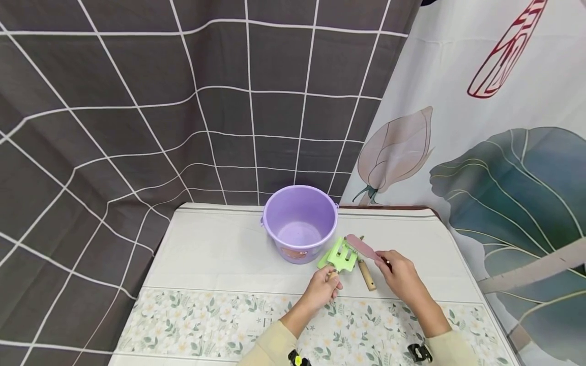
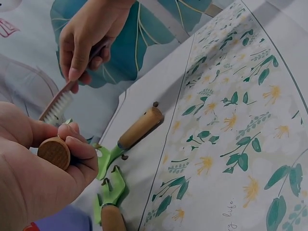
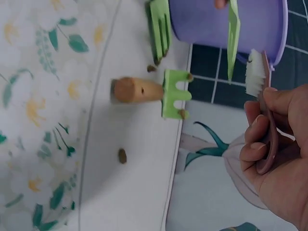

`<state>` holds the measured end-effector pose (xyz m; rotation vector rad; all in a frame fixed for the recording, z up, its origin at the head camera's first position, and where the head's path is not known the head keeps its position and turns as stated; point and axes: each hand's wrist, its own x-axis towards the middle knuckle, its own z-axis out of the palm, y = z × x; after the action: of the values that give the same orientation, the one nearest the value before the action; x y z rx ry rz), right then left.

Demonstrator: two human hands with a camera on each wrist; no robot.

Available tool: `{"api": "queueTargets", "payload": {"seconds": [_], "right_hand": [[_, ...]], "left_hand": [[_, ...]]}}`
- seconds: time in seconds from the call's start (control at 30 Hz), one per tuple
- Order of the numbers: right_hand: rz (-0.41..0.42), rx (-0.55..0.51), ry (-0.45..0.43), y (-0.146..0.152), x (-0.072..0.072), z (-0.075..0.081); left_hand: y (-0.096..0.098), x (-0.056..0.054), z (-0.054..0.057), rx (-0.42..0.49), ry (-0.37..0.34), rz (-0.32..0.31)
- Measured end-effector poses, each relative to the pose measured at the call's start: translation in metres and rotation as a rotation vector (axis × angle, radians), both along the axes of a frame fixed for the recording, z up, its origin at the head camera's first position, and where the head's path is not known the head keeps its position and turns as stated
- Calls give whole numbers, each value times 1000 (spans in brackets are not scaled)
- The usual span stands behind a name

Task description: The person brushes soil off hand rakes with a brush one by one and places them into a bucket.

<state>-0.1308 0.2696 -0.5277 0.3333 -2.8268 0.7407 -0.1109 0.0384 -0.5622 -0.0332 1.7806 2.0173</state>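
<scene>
My left hand (image 1: 322, 287) grips the wooden handle (image 2: 54, 154) of a small green garden fork (image 1: 342, 257), its head raised above the table. My right hand (image 1: 400, 274) holds a pink brush (image 1: 361, 247) by its handle. The white bristles (image 3: 255, 72) face the fork's head, with a narrow gap showing in the right wrist view. Beneath the hands, two more green garden tools lie on the table: a rake (image 3: 168, 94) with a wooden handle (image 1: 367, 276), and a narrower fork (image 3: 161, 31) close to the bucket.
A purple bucket (image 1: 299, 203) stands upright at the back of the table, just left of the tools. Small brown bits (image 3: 122, 155) lie on the white tablecloth (image 1: 206, 254). Dark checked cloth (image 1: 220, 61) hangs behind, and a white printed curtain (image 1: 412, 66) is at the right.
</scene>
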Motion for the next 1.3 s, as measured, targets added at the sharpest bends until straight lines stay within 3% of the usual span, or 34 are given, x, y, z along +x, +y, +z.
{"api": "queueTargets", "payload": {"seconds": [0.23,0.5,0.87,1.07,1.3], "right_hand": [[17,16,-5,-6,8,-11],[-29,40,34,0,-1,-18],[-82,25,-8,10,-14,-7],[-53,8,-19,7,-11,1],[41,10,-18,-5,3,3]], "left_hand": [[0,1,1,-11,6,1],[0,4,2,-19,-2,-7],[-2,7,2,-29,21,-22],[-1,6,2,-27,18,-19],[1,4,0,-39,13,-30]]}}
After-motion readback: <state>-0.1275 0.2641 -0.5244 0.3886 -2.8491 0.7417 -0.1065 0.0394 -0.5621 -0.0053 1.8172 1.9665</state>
